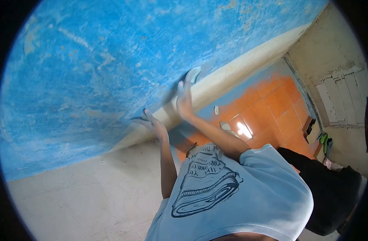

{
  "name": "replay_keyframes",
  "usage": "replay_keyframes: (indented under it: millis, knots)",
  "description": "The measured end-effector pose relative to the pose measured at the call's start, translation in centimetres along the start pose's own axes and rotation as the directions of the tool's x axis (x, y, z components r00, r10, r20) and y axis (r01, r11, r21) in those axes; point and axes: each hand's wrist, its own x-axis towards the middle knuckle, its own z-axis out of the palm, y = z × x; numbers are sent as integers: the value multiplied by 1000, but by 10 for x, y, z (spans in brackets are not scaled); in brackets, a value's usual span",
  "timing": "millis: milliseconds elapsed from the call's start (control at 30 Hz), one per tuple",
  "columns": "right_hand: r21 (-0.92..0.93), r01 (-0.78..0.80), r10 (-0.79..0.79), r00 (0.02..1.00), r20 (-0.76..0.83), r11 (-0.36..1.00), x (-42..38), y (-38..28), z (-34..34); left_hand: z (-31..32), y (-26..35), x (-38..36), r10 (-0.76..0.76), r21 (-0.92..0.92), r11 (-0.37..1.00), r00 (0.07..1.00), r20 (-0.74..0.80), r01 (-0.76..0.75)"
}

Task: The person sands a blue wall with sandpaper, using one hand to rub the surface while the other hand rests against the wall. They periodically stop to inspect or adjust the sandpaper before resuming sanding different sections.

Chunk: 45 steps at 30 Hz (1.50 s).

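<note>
My right hand (184, 102) is raised against the lower part of the blue wall (91, 80), just above a cream band. At its fingertips is a pale, rounded flat object (194, 74), blurred, which I cannot identify; the hand seems closed on it. Lower and to the left, my left hand (156, 126) reaches to the edge between the blue paint and the cream band (228, 76). Its fingers are smeared by motion beside a thin dark shape, so its grip is unclear. The blue paint is patchy and scuffed.
Orange floor tiles (268, 108) lie below the wall, with a small white item (216, 110) on them. A black cloth-like bundle (328, 188) is at the right, near green fabric (324, 139). A bare wall (324, 52) meets the blue one at upper right.
</note>
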Motion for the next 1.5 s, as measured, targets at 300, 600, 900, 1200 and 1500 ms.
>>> replay_keyframes:
  millis: [300, 600, 900, 1200, 1500]
  knots:
    - [-5, -144, 138, 959, -247, 990, 138, 23, -113, 31, 14, -29, -96, -29, 995, 995, -4, 96]
    - [-175, 459, -433, 886, 168, 871, 191, 23, -162, 89, 59, -48, 51, -122, 990, 994, -98, -63]
    - [-426, 847, -695, 514, 503, 318, 214, -14, -175, 123, 79, -44, 228, 77, 973, 959, -172, -217]
    - [-402, 898, -733, 395, 553, 180, 255, -50, -203, 122, 106, -47, 404, 114, 912, 910, -96, -393]
    - [-381, 920, -775, 307, 552, 92, 311, -87, -223, 138, 125, -56, 531, 204, 834, 846, -42, -514]
